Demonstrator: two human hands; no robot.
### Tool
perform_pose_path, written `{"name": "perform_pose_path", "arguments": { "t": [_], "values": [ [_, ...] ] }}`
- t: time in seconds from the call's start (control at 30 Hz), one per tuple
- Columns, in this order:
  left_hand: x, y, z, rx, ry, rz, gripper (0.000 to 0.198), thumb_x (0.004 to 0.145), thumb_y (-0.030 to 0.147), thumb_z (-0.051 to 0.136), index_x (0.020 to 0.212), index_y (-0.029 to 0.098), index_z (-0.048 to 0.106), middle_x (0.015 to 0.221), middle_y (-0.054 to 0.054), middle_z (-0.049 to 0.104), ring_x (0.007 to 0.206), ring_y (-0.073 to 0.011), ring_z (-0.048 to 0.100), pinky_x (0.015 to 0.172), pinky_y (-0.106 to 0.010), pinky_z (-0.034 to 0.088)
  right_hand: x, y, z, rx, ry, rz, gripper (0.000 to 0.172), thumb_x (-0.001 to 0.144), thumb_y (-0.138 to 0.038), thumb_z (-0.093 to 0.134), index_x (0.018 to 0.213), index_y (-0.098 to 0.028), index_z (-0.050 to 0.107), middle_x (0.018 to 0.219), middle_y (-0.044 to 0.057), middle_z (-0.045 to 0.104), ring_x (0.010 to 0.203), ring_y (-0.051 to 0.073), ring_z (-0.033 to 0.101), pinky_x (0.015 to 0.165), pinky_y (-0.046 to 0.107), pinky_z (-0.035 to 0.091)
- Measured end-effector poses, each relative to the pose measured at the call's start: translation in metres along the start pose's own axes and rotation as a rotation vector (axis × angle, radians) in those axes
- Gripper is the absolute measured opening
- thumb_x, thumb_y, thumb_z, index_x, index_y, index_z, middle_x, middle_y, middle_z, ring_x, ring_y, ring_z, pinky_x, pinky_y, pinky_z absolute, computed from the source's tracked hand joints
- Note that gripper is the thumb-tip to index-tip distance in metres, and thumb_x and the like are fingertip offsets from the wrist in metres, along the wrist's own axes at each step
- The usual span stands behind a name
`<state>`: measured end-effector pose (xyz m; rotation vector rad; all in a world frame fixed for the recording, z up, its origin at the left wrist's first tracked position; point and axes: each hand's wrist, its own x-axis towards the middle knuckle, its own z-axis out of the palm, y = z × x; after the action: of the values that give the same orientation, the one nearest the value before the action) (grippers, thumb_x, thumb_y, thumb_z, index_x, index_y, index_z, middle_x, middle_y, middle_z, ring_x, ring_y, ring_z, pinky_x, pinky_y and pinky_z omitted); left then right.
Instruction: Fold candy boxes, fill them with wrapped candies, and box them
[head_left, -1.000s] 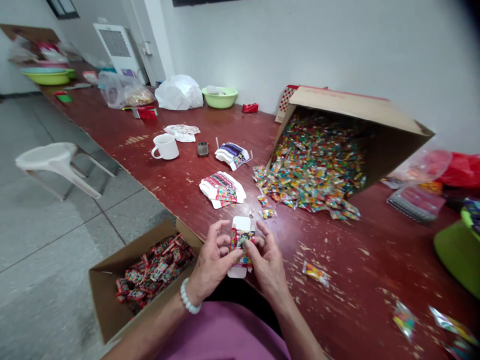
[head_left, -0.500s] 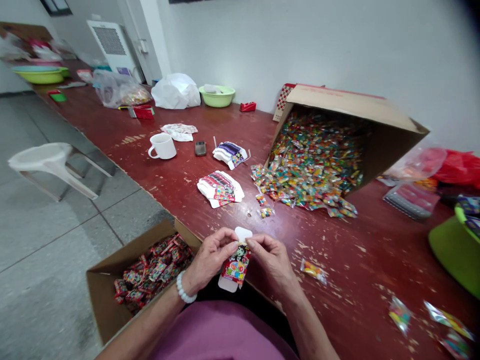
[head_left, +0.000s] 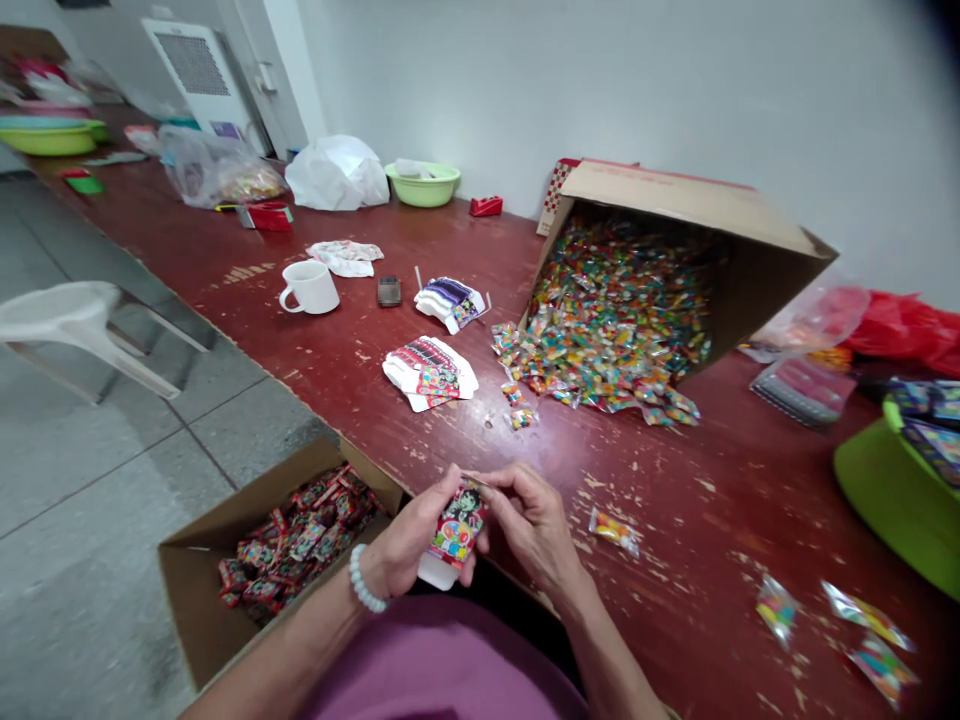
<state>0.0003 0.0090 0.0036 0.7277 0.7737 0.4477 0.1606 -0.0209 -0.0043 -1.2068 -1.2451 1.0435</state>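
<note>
A small printed candy box (head_left: 457, 528) lies in my left hand (head_left: 411, 540), which is wrapped round its sides. Its lower white flap sticks out open toward me. My right hand (head_left: 531, 520) pinches the box's top edge between thumb and fingers, where the upper flap is folded down. Beyond my hands, a fan of flat red-and-white cartons (head_left: 431, 373) rests on the table, with a purple stack of cartons (head_left: 450, 302) behind it. Wrapped candy packets (head_left: 600, 350) spill from a tipped cardboard box (head_left: 675, 200).
An open carton (head_left: 184, 590) of filled small boxes (head_left: 307, 540) stands below the table's left edge. Loose candy packets (head_left: 615, 530) lie to the right, near a green basin (head_left: 885, 490). A white mug (head_left: 311, 288), a white stool (head_left: 75, 320) and plastic bags (head_left: 337, 175) are further off.
The upper white flap, upright before, is now folded down at the box's top. My left hand has shifted from pinching the top to cradling the box. The view has turned slightly right.
</note>
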Motion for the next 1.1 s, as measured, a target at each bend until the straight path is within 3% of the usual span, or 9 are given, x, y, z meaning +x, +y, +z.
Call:
{"name": "perform_pose_path", "arguments": {
  "t": [0.1,0.23,0.47,0.73,0.93,1.1],
  "values": [
    [0.004,-0.003,0.001,0.045,0.050,0.066,0.063,0.089,0.068,0.034,0.120,0.017,0.054,0.064,-0.003,0.064,0.041,-0.0138,0.057,0.039,-0.021,0.042,0.002,-0.004,-0.003,-0.087,-0.059,-0.032,0.023,0.091,-0.039,0.060,0.081,-0.022,0.070,0.076,0.003,0.067,0.068,0.016,0.062,0.069,0.030,0.049],
    [0.005,-0.004,0.004,0.160,0.087,0.144,0.063,0.090,0.067,0.034,0.122,0.017,0.054,0.066,-0.003,0.065,0.041,-0.0121,0.057,0.039,-0.019,0.040,0.005,-0.008,-0.003,0.051,-0.073,0.129,0.022,0.085,-0.042,0.068,0.083,-0.020,0.065,0.066,-0.001,0.066,0.050,0.014,0.061,0.054,0.026,0.048],
    [0.002,-0.004,0.000,0.298,0.051,0.211,0.064,0.091,0.066,0.035,0.119,0.015,0.061,0.070,-0.005,0.066,0.042,-0.0100,0.055,0.040,-0.018,0.040,0.009,-0.010,0.000,0.253,-0.069,0.269,0.024,0.081,-0.040,0.071,0.080,-0.017,0.065,0.060,-0.001,0.068,0.041,0.013,0.060,0.043,0.023,0.045],
    [-0.004,0.000,-0.008,0.350,0.012,0.224,0.067,0.094,0.062,0.032,0.135,0.014,0.054,0.070,-0.007,0.066,0.042,-0.0101,0.057,0.039,-0.017,0.041,0.006,-0.012,0.008,0.285,-0.066,0.306,0.024,0.080,-0.039,0.072,0.081,-0.016,0.068,0.065,0.002,0.070,0.042,0.013,0.060,0.043,0.024,0.046],
    [-0.005,-0.001,-0.008,0.259,0.028,0.198,0.067,0.092,0.062,0.037,0.142,0.018,0.045,0.069,-0.005,0.066,0.044,-0.0127,0.060,0.040,-0.020,0.046,0.000,-0.011,0.003,0.132,-0.175,0.122,0.020,0.090,-0.037,0.061,0.080,-0.020,0.067,0.082,0.004,0.071,0.062,0.016,0.064,0.061,0.030,0.051],
    [0.002,-0.006,-0.002,0.236,0.142,0.227,0.064,0.091,0.063,0.039,0.136,0.019,0.048,0.077,-0.004,0.067,0.042,-0.0109,0.057,0.039,-0.021,0.045,-0.001,-0.001,0.008,-0.174,-0.112,-0.111,0.013,0.090,-0.029,0.059,0.087,-0.022,0.069,0.092,0.005,0.066,0.075,0.016,0.060,0.068,0.027,0.047]
  ]
}}
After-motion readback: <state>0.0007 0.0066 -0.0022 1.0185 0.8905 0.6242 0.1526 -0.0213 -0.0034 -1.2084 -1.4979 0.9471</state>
